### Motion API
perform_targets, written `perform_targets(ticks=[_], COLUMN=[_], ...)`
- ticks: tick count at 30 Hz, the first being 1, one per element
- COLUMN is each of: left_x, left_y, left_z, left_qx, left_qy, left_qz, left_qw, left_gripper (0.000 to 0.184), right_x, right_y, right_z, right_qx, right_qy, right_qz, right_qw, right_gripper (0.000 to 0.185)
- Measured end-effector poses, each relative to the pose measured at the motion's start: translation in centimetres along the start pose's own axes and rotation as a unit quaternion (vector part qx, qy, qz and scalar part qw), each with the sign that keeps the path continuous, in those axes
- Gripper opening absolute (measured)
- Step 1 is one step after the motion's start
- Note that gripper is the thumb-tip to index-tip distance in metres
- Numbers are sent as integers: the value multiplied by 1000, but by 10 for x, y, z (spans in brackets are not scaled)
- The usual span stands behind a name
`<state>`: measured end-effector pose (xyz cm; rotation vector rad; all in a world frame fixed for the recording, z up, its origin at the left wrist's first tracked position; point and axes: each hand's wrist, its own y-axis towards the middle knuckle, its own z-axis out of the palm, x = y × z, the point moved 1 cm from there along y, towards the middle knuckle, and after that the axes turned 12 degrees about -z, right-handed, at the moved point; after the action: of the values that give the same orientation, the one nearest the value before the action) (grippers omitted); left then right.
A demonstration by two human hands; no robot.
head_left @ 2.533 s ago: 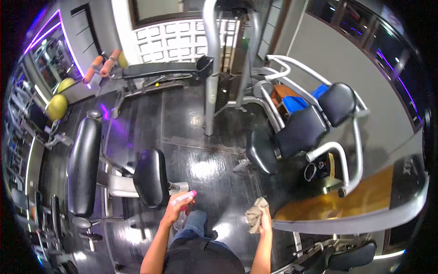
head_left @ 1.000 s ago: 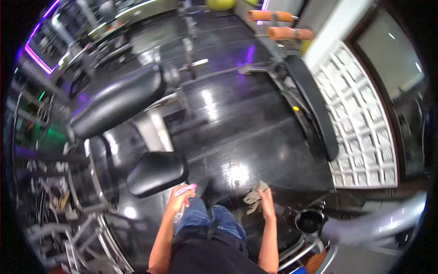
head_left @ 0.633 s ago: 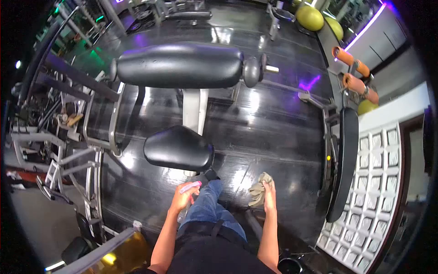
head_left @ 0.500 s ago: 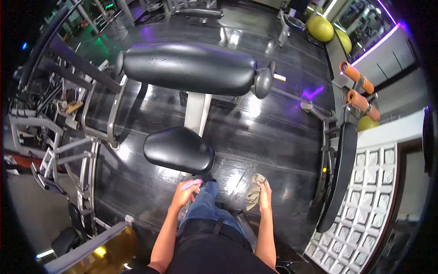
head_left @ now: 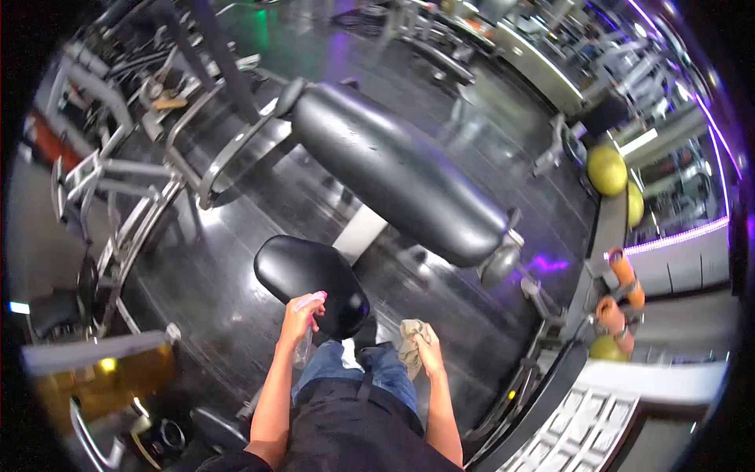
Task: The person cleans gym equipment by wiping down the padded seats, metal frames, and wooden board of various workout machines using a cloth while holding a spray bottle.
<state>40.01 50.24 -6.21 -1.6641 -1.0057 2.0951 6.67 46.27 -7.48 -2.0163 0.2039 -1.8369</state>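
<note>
- The left hand (head_left: 294, 322) is curled round the neck of a spray bottle (head_left: 311, 300), just under its pink-and-white head; the clear body hangs below, partly hidden by the wrist.
- The right hand (head_left: 429, 352) pinches a beige cloth (head_left: 410, 346) between thumb and fingers; the cloth droops to the left of that hand, in front of the jeans.
- The bottle looks light and smooth, perhaps slippery if wet, with thin walls that might give when squeezed; the neck below the trigger seems the surest hold; the cloth looks soft and limp, best gathered in a bunch.
- Just beyond the left hand is a black seat pad (head_left: 303, 271); farther off, a long padded bench (head_left: 393, 169) slants from far left to nearer right.
- At right are orange foam rollers (head_left: 621, 269) and, beyond, a yellow ball (head_left: 607, 171); no brand, label or writing can be read.
</note>
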Motion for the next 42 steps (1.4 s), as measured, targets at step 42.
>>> perform_targets(ticks=[42], left_x=[77], left_y=[38], left_z=[126], left_qx=[-493], left_qy=[-256], left_qz=[41], left_qw=[831], left_gripper=[34], right_x=[-62], right_y=[213], right_z=[27], right_qx=[313], right_qy=[-71], right_qz=[118], right_qw=[940], right_gripper=[49])
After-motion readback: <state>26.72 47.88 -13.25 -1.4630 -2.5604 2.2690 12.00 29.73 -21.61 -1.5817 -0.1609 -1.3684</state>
